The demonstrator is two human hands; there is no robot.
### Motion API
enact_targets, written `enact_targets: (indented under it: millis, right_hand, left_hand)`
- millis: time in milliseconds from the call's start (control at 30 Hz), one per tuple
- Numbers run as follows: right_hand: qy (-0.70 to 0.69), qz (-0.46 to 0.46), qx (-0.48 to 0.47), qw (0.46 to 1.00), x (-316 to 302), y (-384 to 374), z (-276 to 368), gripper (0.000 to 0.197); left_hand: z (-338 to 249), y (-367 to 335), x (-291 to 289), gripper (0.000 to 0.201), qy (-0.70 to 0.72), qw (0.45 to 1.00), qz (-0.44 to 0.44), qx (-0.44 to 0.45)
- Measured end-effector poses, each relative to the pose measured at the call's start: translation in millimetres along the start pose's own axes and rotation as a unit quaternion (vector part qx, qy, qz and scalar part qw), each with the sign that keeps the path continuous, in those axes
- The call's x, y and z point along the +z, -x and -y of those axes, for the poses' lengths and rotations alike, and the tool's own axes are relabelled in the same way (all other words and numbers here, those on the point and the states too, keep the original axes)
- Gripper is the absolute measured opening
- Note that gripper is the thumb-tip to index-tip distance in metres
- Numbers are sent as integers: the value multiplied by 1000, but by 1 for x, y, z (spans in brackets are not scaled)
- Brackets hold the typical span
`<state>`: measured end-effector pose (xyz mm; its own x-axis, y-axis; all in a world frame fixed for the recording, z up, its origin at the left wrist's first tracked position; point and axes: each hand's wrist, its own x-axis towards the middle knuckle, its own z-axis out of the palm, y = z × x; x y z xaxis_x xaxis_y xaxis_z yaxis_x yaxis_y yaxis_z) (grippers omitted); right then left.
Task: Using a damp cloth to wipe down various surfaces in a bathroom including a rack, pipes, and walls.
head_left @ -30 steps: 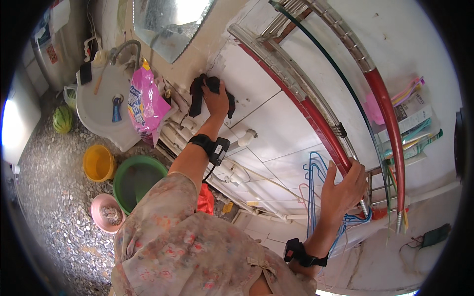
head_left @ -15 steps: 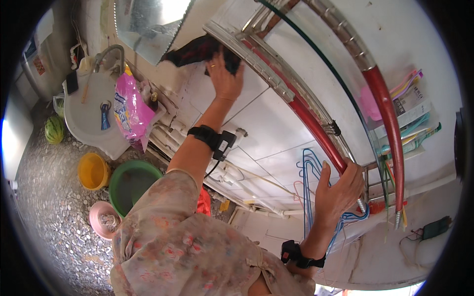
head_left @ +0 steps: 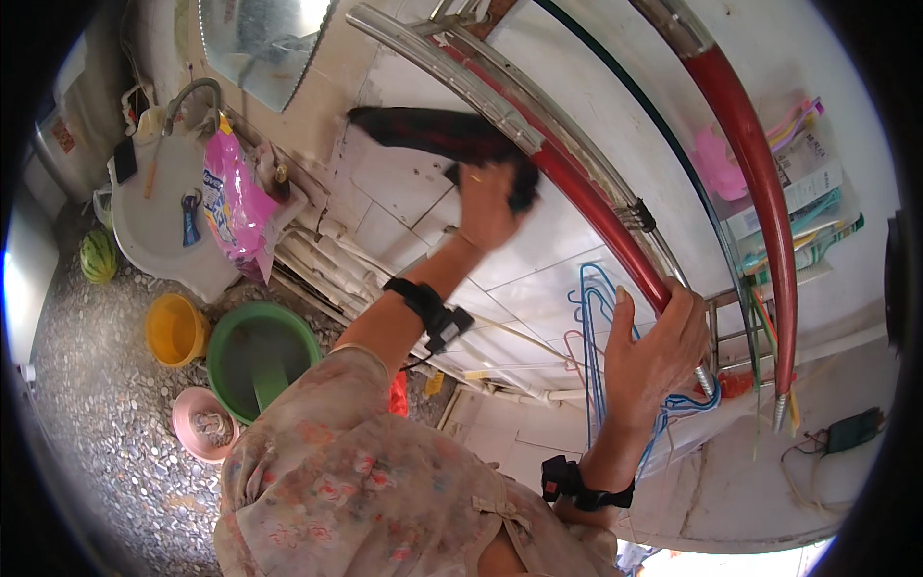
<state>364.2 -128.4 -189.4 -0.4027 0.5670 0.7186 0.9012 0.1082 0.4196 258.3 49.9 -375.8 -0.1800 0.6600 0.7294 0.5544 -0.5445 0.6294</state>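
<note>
My left hand (head_left: 490,204) is closed on a dark cloth (head_left: 428,131) and presses it to the white wall tiles (head_left: 389,183) below the rack. The cloth is black with a dull reddish tint, and its loose end trails off to the left. My right hand (head_left: 661,358) grips the lower end of the red rail (head_left: 601,223) of a wall rack, thumb on the near side and fingers over the tube. Blue wire hangers (head_left: 589,332) hang beside that hand.
A glass shelf (head_left: 673,159) holds toothbrushes and a pink item; a second red rail (head_left: 755,159) fronts it. Leftward are a mirror (head_left: 260,43), a sink (head_left: 144,216), a pink bag (head_left: 236,197), pipes (head_left: 336,288), a green basin (head_left: 223,351), a yellow bucket (head_left: 176,330) and a watermelon (head_left: 98,256).
My left hand has wiped the cloth rightward and down along the tiles, away from the rack's far end. My right hand stays on the red rail. The view has shifted slightly.
</note>
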Motion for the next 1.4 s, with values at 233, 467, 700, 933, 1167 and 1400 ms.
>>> enact_targets:
  millis: [233, 467, 700, 933, 1167, 1400]
  right_hand:
    - [-39, -9, -30, 999, -1, 0, 2, 46]
    - [-44, 3, -12, 999, -1, 2, -2, 50]
    - [-111, 6, -51, 992, -3, 6, -10, 65]
    - [-343, -46, -67, 936, -31, 35, -12, 45]
    - [-397, 50, -63, 914, -37, 72, -33, 38]
    - [-392, 167, -5, 905, -14, 104, -43, 36]
  left_hand:
    - [-8, 51, 35, 57, -104, 978, 0, 183]
    - [37, -13, -31, 66, -84, 983, -128, -100]
    - [50, -17, -9, 86, -82, 961, -253, -75]
    - [4, 62, 68, 67, -41, 955, 133, 263]
    - [-22, 43, 52, 46, 8, 940, 7, 340]
    - [-16, -11, 25, 57, -143, 954, -46, 261]
